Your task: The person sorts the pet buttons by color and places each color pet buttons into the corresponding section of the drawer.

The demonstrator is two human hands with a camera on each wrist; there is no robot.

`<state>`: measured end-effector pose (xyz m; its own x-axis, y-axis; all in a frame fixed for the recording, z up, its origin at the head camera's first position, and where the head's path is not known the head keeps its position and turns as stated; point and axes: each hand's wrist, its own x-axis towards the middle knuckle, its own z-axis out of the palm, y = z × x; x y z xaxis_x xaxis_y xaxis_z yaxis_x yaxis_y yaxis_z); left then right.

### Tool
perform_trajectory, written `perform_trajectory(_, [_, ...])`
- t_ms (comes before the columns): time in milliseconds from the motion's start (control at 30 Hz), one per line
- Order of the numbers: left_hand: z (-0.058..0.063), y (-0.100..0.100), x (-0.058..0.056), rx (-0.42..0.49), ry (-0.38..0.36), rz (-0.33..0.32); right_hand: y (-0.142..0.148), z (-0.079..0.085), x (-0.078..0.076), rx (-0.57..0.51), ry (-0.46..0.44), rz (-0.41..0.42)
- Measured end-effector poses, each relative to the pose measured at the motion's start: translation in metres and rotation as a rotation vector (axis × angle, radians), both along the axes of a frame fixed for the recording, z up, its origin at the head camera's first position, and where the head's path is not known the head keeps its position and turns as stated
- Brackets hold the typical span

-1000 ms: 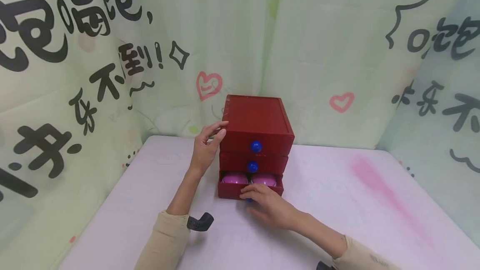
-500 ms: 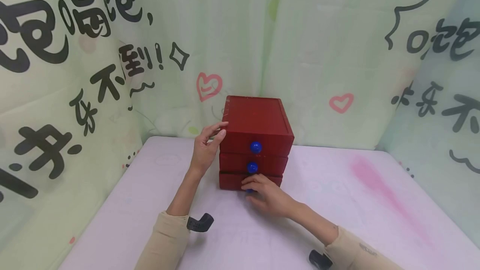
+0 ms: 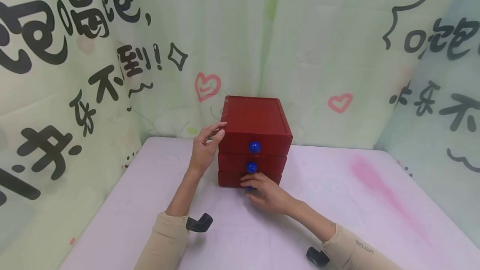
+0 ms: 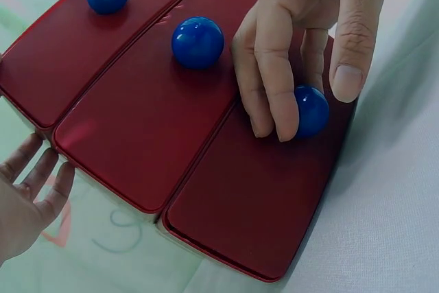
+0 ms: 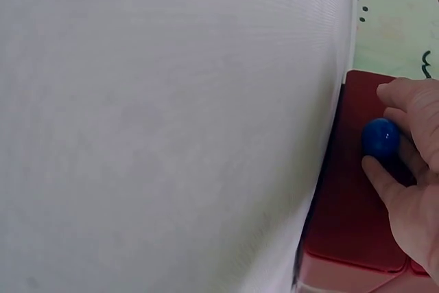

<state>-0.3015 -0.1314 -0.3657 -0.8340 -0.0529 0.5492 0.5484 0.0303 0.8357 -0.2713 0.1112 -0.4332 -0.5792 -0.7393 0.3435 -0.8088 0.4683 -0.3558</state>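
A red three-drawer cabinet (image 3: pixel 256 116) stands on the table with its drawers closed. Each drawer front carries a round blue knob, including the top knob (image 3: pixel 255 147) and the middle knob (image 3: pixel 251 167). My right hand (image 3: pixel 271 194) has its fingers curled around the bottom drawer's blue knob (image 4: pixel 312 111); in the left wrist view the thumb sits apart from it. The bottom drawer (image 5: pixel 357 217) lies flush with the others. My left hand (image 3: pixel 204 151) rests extended fingers against the cabinet's upper left side. The drawer contents are hidden.
A pale table (image 3: pixel 330 220) lies under the cabinet, with a pink smear (image 3: pixel 378 191) at its right. Printed curtains (image 3: pixel 318 53) with hearts and black characters surround the back and sides. Black devices are worn on both wrists.
My right hand has pushed the bottom drawer in, moving forward with its knob. The pink round things in that drawer are now out of sight. My left hand has stayed at the cabinet's side.
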Motion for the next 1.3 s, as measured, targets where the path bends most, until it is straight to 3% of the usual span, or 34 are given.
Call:
perform_trajectory(267, [-0.008, -0.002, -0.004, 0.020, 0.029, -0.009, -0.002, 0.002, 0.008, 0.002, -0.013, -0.002])
perform_trajectory(433, [-0.008, -0.002, -0.005, 0.013, 0.048, -0.016, 0.001, 0.011, 0.020, -0.072, -0.045, -0.003])
perform_trajectory(733, [-0.008, -0.011, -0.006, -0.016, 0.059, 0.001, 0.014, 0.022, 0.055, -0.217, -0.155, -0.056])
perform_trajectory(1167, [-0.005, -0.026, 0.002, -0.061, 0.025, 0.010, 0.032, 0.030, 0.100, -0.273, -0.148, -0.192])
perform_trajectory(1300, [-0.004, -0.029, 0.007, -0.105, 0.007, 0.026, 0.037, 0.030, 0.110, -0.276, -0.109, -0.238])
